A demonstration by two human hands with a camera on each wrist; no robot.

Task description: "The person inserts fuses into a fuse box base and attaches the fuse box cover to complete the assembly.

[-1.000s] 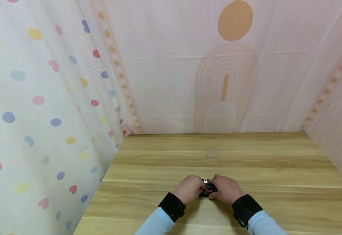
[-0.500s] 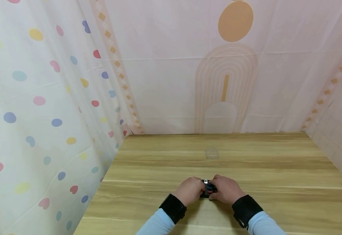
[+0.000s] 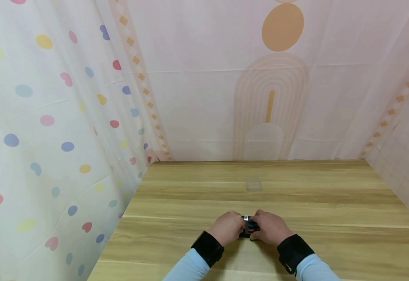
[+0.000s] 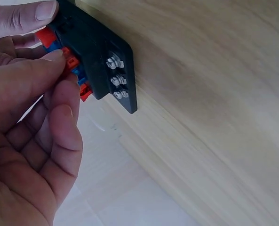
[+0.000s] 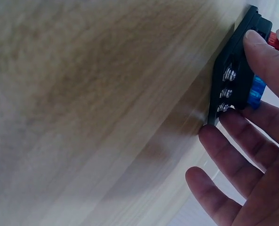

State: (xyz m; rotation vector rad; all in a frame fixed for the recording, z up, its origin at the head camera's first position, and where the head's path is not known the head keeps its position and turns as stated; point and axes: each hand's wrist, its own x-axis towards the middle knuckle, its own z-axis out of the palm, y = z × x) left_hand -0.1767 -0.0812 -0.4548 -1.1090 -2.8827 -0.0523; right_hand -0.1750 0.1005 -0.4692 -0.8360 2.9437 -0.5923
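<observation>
A black fuse block (image 3: 245, 235) is held low over the table between both hands. Red and blue blade fuses stand in it, and metal screw terminals line its flange in both wrist views. My left hand (image 3: 227, 227) pinches a red blade fuse (image 4: 72, 62) between thumb and index finger, with a blue fuse (image 4: 80, 74) beside it. My right hand (image 3: 272, 227) grips the block from the other side, its thumb on the black housing (image 5: 243, 61) and its fingers under the end near a blue fuse. The middle of the row is partly hidden by fingers.
A clear plastic cover (image 3: 253, 184) lies on the wood-grain table (image 3: 190, 187) beyond the hands. Patterned curtains (image 3: 197, 101) hang behind the table and along its sides. Black bands (image 3: 207, 248) circle both wrists.
The hands and the fuse block stay nearly in place. The whole head view shifts down slightly.
</observation>
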